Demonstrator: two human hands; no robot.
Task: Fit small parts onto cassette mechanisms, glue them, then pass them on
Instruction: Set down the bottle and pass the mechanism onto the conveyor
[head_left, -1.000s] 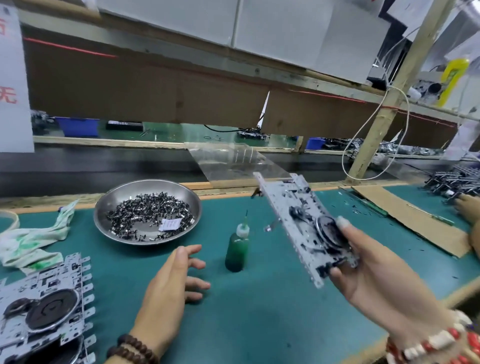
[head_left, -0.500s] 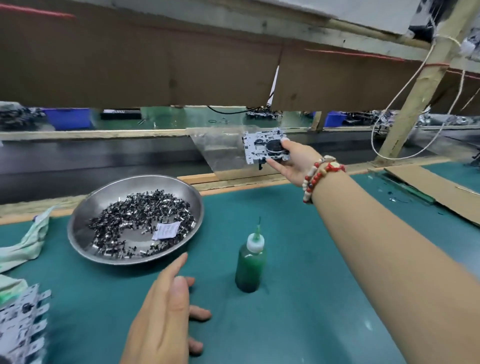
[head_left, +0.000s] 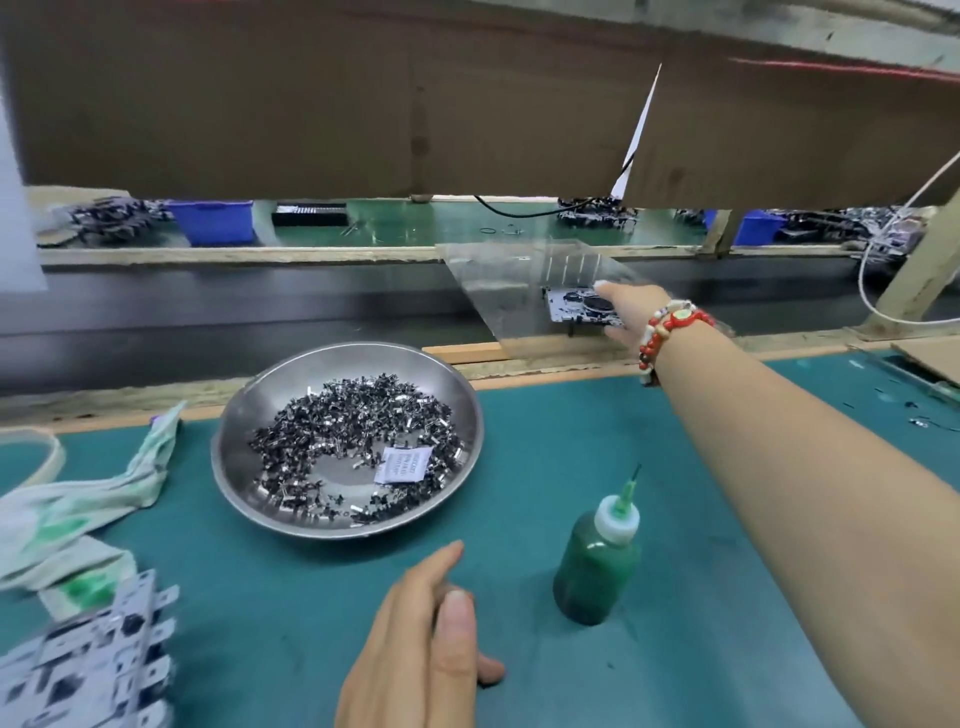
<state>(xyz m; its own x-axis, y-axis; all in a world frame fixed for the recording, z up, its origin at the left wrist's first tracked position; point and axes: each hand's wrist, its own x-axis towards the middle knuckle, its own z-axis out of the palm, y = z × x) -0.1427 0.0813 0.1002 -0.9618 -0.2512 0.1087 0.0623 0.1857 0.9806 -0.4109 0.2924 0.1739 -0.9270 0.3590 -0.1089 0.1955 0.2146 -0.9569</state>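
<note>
Over the dark belt (head_left: 260, 306) her right hand (head_left: 626, 317) pinches the mechanism (head_left: 574, 306) by its near edge: light, stiff, snaggy.

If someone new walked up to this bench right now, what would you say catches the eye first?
Most likely the right hand, stretched far forward and holding a silver cassette mechanism over the dark conveyor belt. Next, the round steel bowl of small dark metal parts at centre, with the green glue bottle standing to its right. The left hand rests open on the teal mat in front.
</note>
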